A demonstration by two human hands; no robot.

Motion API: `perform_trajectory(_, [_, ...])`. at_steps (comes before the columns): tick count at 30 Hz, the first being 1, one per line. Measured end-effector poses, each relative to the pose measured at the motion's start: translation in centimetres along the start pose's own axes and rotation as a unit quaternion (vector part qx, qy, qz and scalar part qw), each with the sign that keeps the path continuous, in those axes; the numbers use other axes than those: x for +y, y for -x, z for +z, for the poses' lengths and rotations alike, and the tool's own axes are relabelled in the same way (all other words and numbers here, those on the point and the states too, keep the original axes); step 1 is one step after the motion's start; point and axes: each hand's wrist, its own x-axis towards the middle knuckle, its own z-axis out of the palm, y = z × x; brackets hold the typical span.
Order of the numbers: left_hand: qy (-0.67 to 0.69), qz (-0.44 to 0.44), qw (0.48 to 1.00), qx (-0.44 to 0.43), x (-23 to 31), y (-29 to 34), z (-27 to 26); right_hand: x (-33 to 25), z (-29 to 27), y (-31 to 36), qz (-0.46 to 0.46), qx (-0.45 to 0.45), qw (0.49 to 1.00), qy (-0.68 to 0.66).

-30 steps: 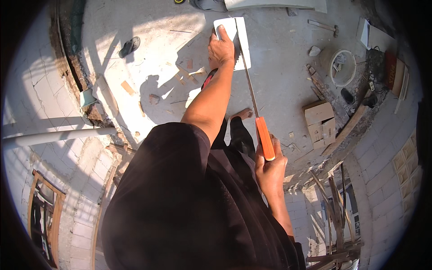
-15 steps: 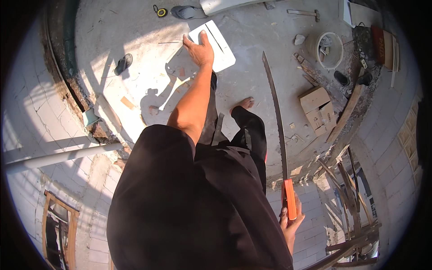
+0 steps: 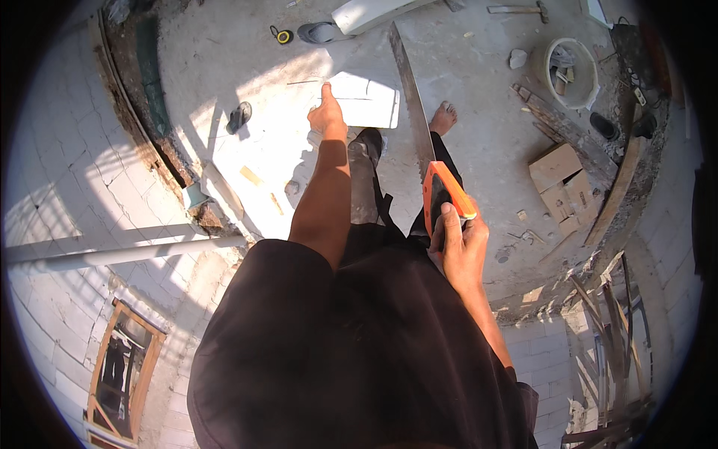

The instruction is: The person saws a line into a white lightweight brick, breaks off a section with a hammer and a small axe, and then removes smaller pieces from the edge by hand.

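My right hand is wrapped round the orange and black handle of a hand saw. Its long, toothed blade points away from me, just right of a flat white block; I cannot tell whether the two touch. At the block's left end is my left hand, thumb stretched along the edge and the other fingers partly hidden. The block lies low, in front of my legs, half in bright sun. My bare right foot stands on the floor to the right of the blade.
Beyond the block lie a yellow tape measure, a grey slipper and a larger white block. To the right are a hammer, a bucket of rubble, planks and a cardboard box. Another slipper lies left.
The saw has swung inward from my right side, its blade now close to the white block's right end. The block has turned and sits flatter, with my left hand still at its left end.
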Motion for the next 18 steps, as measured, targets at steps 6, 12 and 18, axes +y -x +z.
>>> perform_trajectory(6, [0.337, -0.177, 0.924, -0.027, -9.1, -2.1, -1.8, -0.8, -0.3, -0.5, -0.048, -0.091, 0.971, 0.215])
perform_trajectory(12, [0.245, -0.244, 0.938, 0.004, -7.5, 0.2, -2.6, -3.2, 4.6, -0.1, -0.031, -0.125, 0.953, 0.273])
perform_trajectory(18, [0.035, -0.127, 0.975, -0.177, -10.8, -3.8, -3.9, -1.9, 12.5, -0.5, -0.063, -0.092, 0.919, 0.377])
